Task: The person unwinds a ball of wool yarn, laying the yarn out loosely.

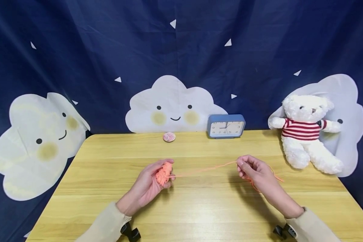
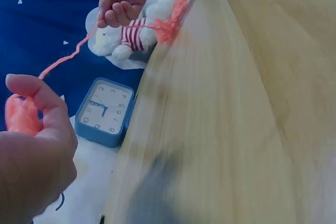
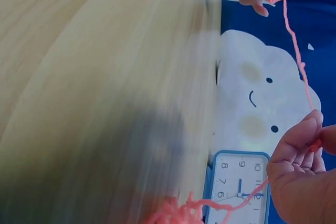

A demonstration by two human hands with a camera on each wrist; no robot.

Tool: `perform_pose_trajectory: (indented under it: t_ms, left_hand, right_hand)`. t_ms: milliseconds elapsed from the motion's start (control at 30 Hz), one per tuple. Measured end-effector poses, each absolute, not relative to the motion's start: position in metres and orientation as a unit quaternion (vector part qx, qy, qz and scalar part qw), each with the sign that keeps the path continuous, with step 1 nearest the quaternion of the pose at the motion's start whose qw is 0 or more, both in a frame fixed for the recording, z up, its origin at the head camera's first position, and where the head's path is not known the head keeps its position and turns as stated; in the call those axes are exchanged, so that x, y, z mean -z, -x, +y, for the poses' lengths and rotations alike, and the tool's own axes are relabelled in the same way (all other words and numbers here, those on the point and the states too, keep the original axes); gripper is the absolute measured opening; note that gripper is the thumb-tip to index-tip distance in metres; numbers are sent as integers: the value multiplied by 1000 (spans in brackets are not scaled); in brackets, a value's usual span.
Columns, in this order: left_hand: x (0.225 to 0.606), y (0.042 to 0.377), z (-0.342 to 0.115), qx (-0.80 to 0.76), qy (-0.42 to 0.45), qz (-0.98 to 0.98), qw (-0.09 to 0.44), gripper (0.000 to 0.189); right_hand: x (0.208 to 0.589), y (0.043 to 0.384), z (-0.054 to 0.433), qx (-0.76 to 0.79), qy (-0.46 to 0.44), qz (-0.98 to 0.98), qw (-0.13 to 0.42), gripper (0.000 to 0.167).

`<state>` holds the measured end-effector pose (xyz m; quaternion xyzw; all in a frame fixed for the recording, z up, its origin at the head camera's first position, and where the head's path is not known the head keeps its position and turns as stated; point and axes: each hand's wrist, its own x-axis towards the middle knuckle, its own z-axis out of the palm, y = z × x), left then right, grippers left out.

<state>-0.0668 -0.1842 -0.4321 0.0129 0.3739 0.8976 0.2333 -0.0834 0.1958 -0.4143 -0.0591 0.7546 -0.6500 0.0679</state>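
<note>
My left hand (image 1: 143,190) holds a small wound bundle of coral-orange yarn (image 1: 163,173), its fingers curled round it. From the bundle a single strand (image 1: 222,165) runs across to my right hand (image 1: 260,173), which pinches it between thumb and fingertips. In the left wrist view the strand sags slightly between the hands. Past the right hand the yarn carries on into a loose tangle (image 2: 170,23), seen near the table edge in that view. The right wrist view also shows this tangle at its bottom edge. Both hands are above the wooden table (image 1: 193,208).
A blue desk clock (image 1: 226,126) stands at the table's back edge, with a small round pink item (image 1: 169,137) to its left. On the right sits a white teddy bear (image 1: 310,131) in a striped shirt. Behind hangs a dark blue curtain (image 1: 199,50) with cloud faces.
</note>
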Motion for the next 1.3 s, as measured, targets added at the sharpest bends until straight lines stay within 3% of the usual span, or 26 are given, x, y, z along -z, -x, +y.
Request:
perform_pose_trajectory:
  t_ms: [133,300,667,967,1300]
  left_hand:
    - [431,66,-189,-891,-44,389,232,43]
    - [430,66,-192,-863,-25,471,183,57]
    - [436,62,-192,-830,0,547,108,31]
    - [436,63,-197,-839,-10,541,53,27]
    - [435,65,-199,-839,-3,544,21,49]
  right_hand:
    - [413,85,201,657,50,749,64,18]
    - [414,87,215,674,43,735,58,17]
    - [432,83,251,742,23,670,-18,11]
    - [446,83,289,750,4,661,-34,11]
    - [455,80,305,737,-30,674,-47,13]
